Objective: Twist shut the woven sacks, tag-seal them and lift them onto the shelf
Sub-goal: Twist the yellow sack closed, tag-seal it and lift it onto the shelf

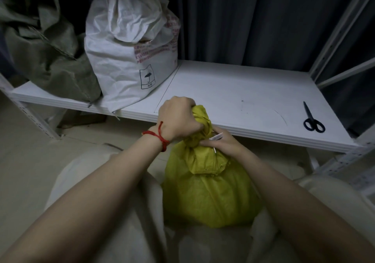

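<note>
The light is dim and flat with a cool, greyish cast, falling softly from above on the near side. The white shelf [233, 92] is the brightest surface, while the curtain [263, 19] at the far side sinks almost to black. Shadows are weak and soft-edged. Dark areas look grainy, and the red print on the white sack [125, 59] is smeared. Wide-angle distortion bends the right upright [341, 25] and swells the near forearms [81, 212].

Storeroom: white metal shelf [233, 92] with filled woven sacks [129, 49], dark curtain [253, 19] behind.
</note>
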